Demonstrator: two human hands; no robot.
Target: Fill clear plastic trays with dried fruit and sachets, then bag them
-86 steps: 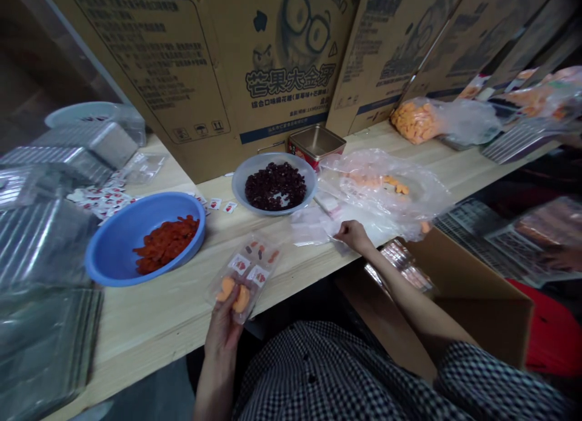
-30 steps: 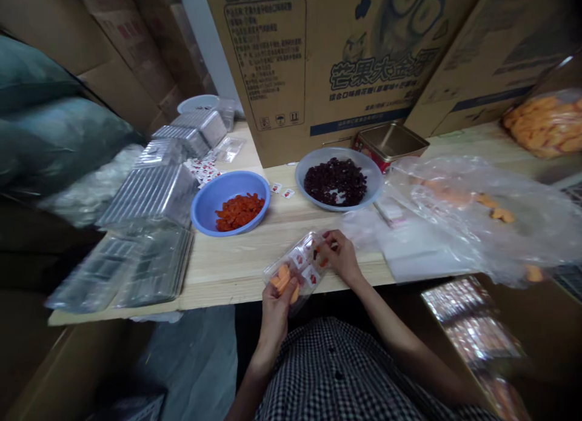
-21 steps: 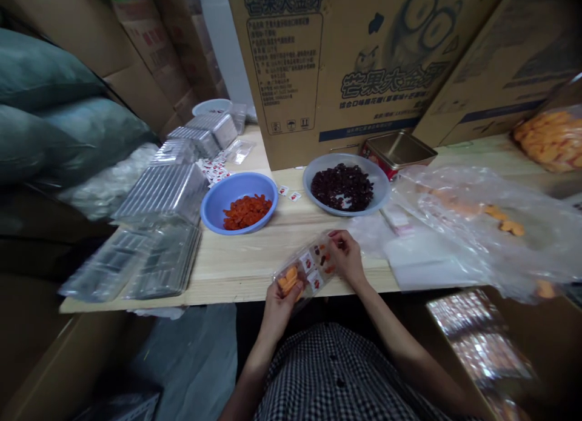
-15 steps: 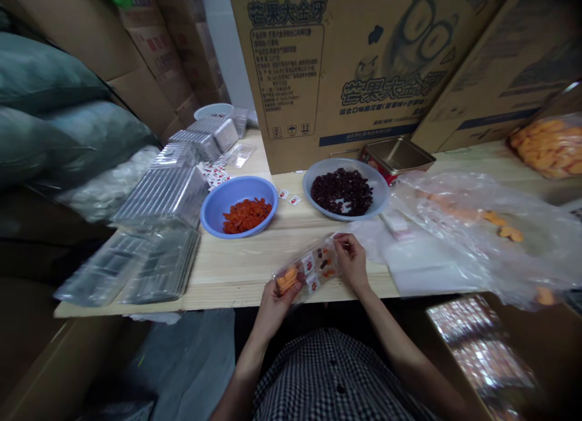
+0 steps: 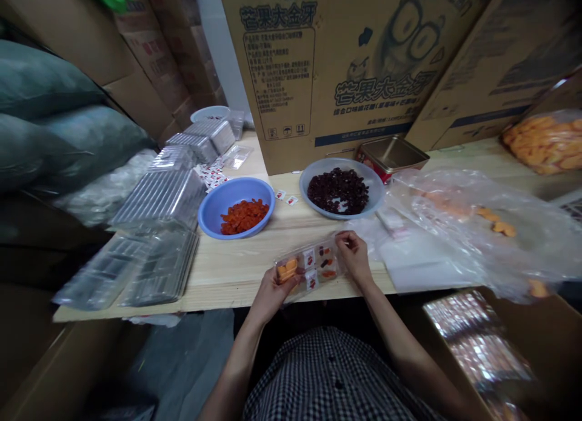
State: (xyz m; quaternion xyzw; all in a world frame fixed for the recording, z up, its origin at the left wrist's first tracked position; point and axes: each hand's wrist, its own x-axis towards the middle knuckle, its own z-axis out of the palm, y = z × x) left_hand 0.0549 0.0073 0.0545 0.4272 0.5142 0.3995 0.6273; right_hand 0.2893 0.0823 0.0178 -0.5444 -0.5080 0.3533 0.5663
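A clear plastic tray point(image 5: 318, 269) in a clear bag is held between my hands over the table's front edge. Orange pieces fill its left end, small white packets with red print lie in its middle, and dark and orange bits sit in its right part. My left hand point(image 5: 274, 291) grips the left end, thumb on top. At the right end, my right hand point(image 5: 353, 254) pinches the edge of the bag. Beyond them stand a blue bowl point(image 5: 207, 218) of orange-red pieces and a pale bowl point(image 5: 379, 188) of dark red pieces.
Stacked clear trays point(image 5: 157, 200) line the table's left side. Two white packets point(image 5: 286, 198) lie between the bowls. A metal tin point(image 5: 393, 154), a large carton point(image 5: 291, 106) and a plastic bag with orange pieces point(image 5: 473, 215) stand behind and right. Below right is a box of wrapped packs point(image 5: 477, 330).
The packed tray lies flatter, its left end slightly raised toward level. Both hands keep their hold, the right one barely shifted. The whole view has moved slightly.
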